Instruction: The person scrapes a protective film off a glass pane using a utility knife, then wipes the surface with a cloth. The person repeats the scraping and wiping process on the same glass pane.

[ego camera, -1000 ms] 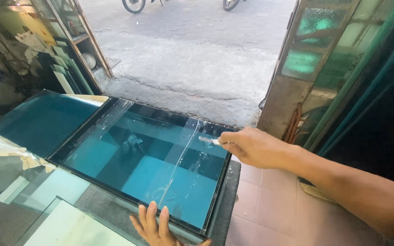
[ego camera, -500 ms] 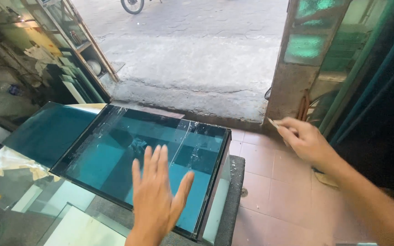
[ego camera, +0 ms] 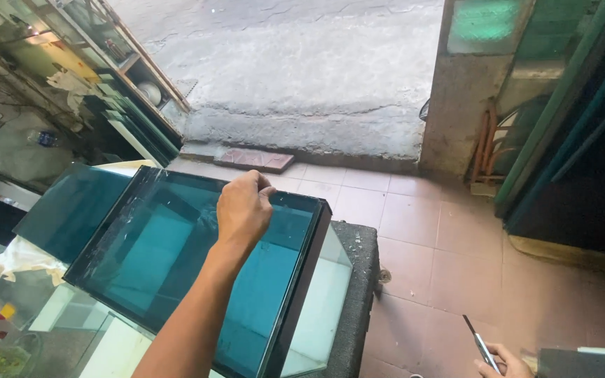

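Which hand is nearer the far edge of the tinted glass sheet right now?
Left. The left hand grips the far edge of the tinted glass sheet; the right hand holds a glass cutter low over the tiled floor.

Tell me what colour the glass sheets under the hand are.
Teal blue-green, seen in the head view: glass sheets.

Both arms are bare, with no sleeve, glove, watch or ring showing. The left hand (ego camera: 244, 208) and forearm are lean; of the right hand (ego camera: 504, 362) only fingers show.
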